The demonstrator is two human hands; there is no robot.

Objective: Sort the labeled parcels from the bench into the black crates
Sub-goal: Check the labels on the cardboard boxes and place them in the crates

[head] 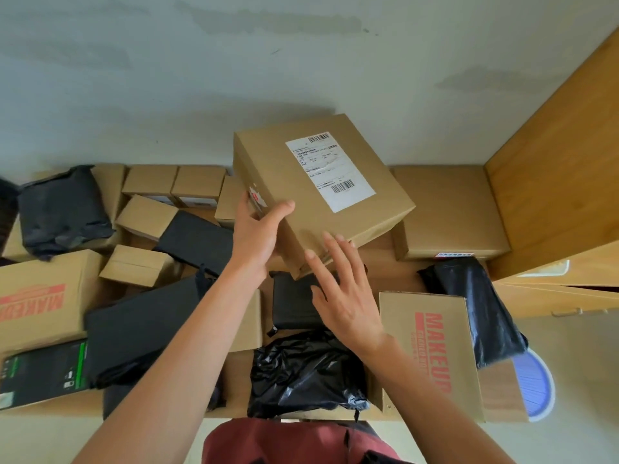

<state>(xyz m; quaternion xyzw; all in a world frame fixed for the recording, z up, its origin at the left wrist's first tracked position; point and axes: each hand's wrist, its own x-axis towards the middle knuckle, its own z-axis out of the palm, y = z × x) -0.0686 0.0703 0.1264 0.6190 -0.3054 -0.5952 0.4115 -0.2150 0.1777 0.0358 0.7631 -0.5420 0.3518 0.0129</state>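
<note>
A brown cardboard parcel (321, 192) with a white barcode label on top is tilted up above the bench. My left hand (256, 234) grips its left near edge, thumb on top and fingers on the side face. My right hand (341, 289) has straight, spread fingers, with the fingertips touching the parcel's near side. Below them the wooden bench (378, 249) is crowded with more cardboard parcels and black plastic mailers. No black crate is in view.
Two "MAKEUP" boxes stand at the left (37, 296) and right (432, 349). Small cartons (174, 184) line the back wall. Black bags lie at the left (60, 212), right (475, 306) and front (301, 373). A wooden cabinet (562, 175) rises on the right.
</note>
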